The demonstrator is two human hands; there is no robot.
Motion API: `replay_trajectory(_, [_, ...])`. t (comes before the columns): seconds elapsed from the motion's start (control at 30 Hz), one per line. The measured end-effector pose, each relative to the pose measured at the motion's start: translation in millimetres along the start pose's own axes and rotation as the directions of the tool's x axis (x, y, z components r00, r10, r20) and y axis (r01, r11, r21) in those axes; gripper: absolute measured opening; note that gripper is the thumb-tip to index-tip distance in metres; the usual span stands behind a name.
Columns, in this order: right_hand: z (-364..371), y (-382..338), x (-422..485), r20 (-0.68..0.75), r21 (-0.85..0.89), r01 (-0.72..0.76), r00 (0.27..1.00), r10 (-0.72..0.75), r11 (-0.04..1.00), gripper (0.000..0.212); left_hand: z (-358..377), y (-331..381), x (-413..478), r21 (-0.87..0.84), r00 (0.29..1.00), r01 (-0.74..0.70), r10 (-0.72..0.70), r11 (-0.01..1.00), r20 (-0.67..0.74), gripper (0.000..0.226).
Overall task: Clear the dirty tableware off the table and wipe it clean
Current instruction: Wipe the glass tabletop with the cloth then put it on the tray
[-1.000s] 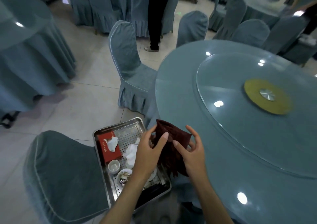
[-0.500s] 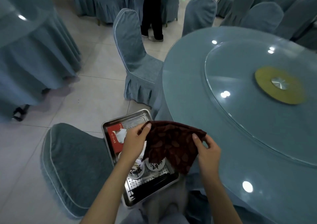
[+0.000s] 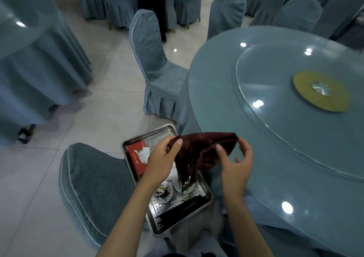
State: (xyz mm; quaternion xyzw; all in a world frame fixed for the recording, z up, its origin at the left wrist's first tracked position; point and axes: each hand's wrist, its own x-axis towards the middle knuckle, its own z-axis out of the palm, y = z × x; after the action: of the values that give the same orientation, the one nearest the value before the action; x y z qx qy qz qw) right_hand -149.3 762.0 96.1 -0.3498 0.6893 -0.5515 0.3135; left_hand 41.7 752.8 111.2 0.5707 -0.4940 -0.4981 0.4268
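A dark red patterned cloth point(image 3: 199, 150) hangs spread between my two hands at the table's near edge. My left hand point(image 3: 163, 160) pinches its left corner; my right hand point(image 3: 236, 162) pinches its right side with thumb and fingers. Below the cloth a perforated steel tray point(image 3: 169, 130) rests on a chair seat, holding a red tissue box point(image 3: 136, 156), two dirty white dishes point(image 3: 163, 194), crumpled tissue and black chopsticks point(image 3: 181, 209). The round table point(image 3: 216, 99) with a glass turntable point(image 3: 275, 83) stands to the right, nothing on it.
A covered chair point(image 3: 86, 188) sits under the tray at lower left; another covered chair point(image 3: 151, 60) stands by the table's left side. A second draped table point(image 3: 29, 50) is at far left. A person's dark legs point(image 3: 151, 2) stand at the back among more chairs.
The cloth went from a bunched fold to stretched wide between my hands. My hands have moved apart, and the view has tilted further down.
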Motion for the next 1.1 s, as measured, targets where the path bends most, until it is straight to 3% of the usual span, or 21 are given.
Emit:
replay_trajectory(0.07, [15.6, 5.9, -15.6, 0.183, -0.024, -0.071, 0.980, 0.075, 0.997, 0.072, 7.6, 0.0, 0.0, -0.048, 1.000, 0.021, -0.020, 0.999, 0.010, 0.023])
replay_trajectory(0.17, [30.5, 11.9, -34.3, 0.499, 0.177, -0.337, 0.841, 0.210, 0.925, 0.057, 10.9, -3.9, -1.0, -0.087, 0.995, 0.082, -0.076, 0.993, 0.068, 0.021])
replay_trajectory(0.23, [34.9, 12.4, -41.1, 0.571, 0.235, -0.426, 0.788, 0.231, 0.873, 0.056, 8.6, -7.8, -1.0, -0.095, 0.992, 0.110, -0.103, 0.989, 0.075, 0.020])
replay_trajectory(0.33, [34.6, 15.1, -42.3, 0.590, 0.219, -0.387, 0.784, 0.194, 0.896, 0.063, 3.1, -9.5, -0.3, -0.165, 0.987, 0.159, -0.154, 0.973, 0.045, 0.020])
replay_trajectory(0.53, [34.9, 17.8, -41.6, 0.543, 0.184, -0.337, 0.818, 0.191, 0.923, 0.063, -3.5, -7.9, 2.0, -0.090, 0.991, 0.118, -0.111, 0.989, 0.074, 0.021])
replay_trajectory(0.63, [35.0, 19.0, -36.4, 0.449, 0.195, -0.307, 0.872, 0.194, 0.931, 0.051, -3.1, -2.1, 1.4, -0.103, 0.995, 0.098, -0.095, 0.990, 0.030, 0.018])
replay_trajectory(0.77, [31.6, 25.6, -20.7, 0.274, 0.351, -0.402, 0.908, 0.318, 0.846, 0.037, -16.0, -2.1, -10.3, 0.144, 0.994, -0.045, 0.058, 0.989, -0.090, 0.011])
replay_trajectory(0.9, [30.2, 23.6, -8.2, 0.219, 0.454, -0.475, 0.880, 0.422, 0.754, 0.024, -17.3, -6.2, -28.3, 0.454, 0.962, -0.263, 0.199, 0.852, 0.185, 0.032])
replay_trajectory(1.03, [32.1, 23.6, -6.0, 0.169, 0.461, -0.477, 0.875, 0.454, 0.748, 0.017, 0.7, -26.4, -35.4, 0.486, 0.903, -0.398, 0.240, 0.778, 0.356, 0.080])
replay_trajectory(1.1, [31.0, 22.6, -5.8, 0.164, 0.483, -0.480, 0.871, 0.463, 0.732, 0.015, 7.7, -37.9, -36.6, 0.539, 0.873, -0.477, 0.307, 0.694, 0.378, 0.079])
